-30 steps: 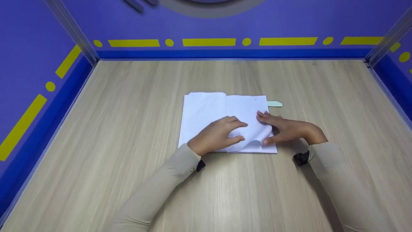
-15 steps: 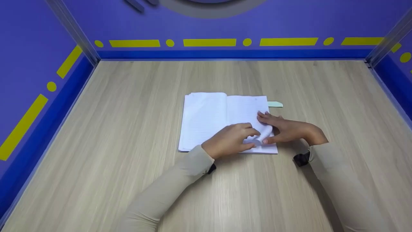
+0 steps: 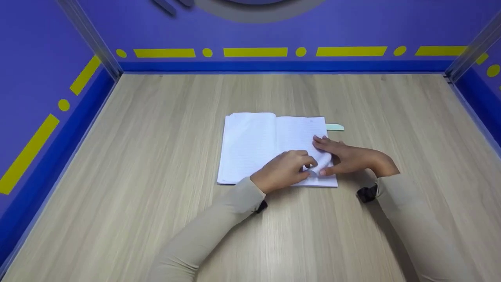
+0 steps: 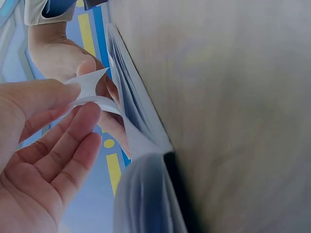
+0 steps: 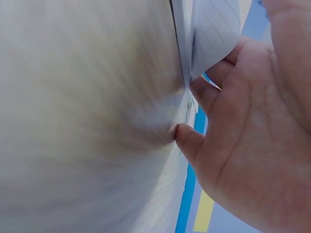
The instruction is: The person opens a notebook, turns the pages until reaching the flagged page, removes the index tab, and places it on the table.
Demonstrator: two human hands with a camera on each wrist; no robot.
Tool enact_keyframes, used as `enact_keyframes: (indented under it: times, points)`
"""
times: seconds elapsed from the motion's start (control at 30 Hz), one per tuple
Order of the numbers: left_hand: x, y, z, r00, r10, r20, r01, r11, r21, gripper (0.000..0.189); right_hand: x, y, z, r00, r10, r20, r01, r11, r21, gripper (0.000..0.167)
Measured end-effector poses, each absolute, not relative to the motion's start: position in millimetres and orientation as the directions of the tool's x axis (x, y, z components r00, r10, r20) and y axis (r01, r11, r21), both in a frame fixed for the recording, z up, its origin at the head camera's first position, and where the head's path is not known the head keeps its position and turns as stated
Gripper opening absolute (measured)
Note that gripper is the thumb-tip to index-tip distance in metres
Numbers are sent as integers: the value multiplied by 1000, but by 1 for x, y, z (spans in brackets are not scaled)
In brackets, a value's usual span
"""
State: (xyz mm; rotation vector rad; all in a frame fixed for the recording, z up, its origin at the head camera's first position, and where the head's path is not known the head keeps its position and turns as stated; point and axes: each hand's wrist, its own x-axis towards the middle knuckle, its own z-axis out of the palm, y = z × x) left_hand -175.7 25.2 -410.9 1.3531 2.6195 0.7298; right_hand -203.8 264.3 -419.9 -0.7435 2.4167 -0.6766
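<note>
An open notebook (image 3: 248,137) with lined white pages lies mid-table. In the head view my left hand (image 3: 282,169) is over the lower part of its right side. Thumb and fingertips pinch the edge of a lifted page (image 4: 99,100), as the left wrist view shows. My right hand (image 3: 346,157) lies at the notebook's right edge, its straight fingers (image 3: 325,144) resting on the page and its thumb beside the curled lower corner. In the right wrist view the curled page (image 5: 216,36) rises in front of the right fingers, partly hiding them. The little finger touches the table there.
A pale green tab (image 3: 335,127) sticks out past the notebook's upper right edge. The wooden table (image 3: 164,149) is bounded by blue walls (image 3: 250,35) with yellow marks at the back and sides. Dark wrist devices (image 3: 366,193) sit at the sleeve cuffs.
My left hand has moved right and slightly toward the near edge, from mid-notebook to the curled page corner, and now pinches the page. The right hand has stayed in place.
</note>
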Motion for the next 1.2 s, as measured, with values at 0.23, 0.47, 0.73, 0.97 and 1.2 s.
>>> enact_keyframes:
  times: [0.23, 0.47, 0.73, 0.97, 1.2]
  points:
    - [-177, 22, -412, -629, 764, 142, 705, 484, 518, 22, -205, 262, -418, -726, -588, -357, -326, 751, -575, 96]
    - [-178, 19, -413, -645, 743, 180, 689, 463, 558, 21, -205, 262, -415, -745, -568, -350, -309, 759, -573, 93]
    - [-179, 14, -411, -673, 708, 213, 646, 423, 636, 23, -204, 266, -415, -804, -506, -313, -255, 768, -587, 108]
    - [-181, 6, -407, -724, 637, 265, 586, 364, 724, 28, -207, 267, -414, -851, -454, -263, -209, 754, -623, 120]
    - [-185, -3, -402, -787, 529, 319, 532, 318, 785, 27, -208, 268, -417, -865, -420, -275, -164, 753, -637, 125]
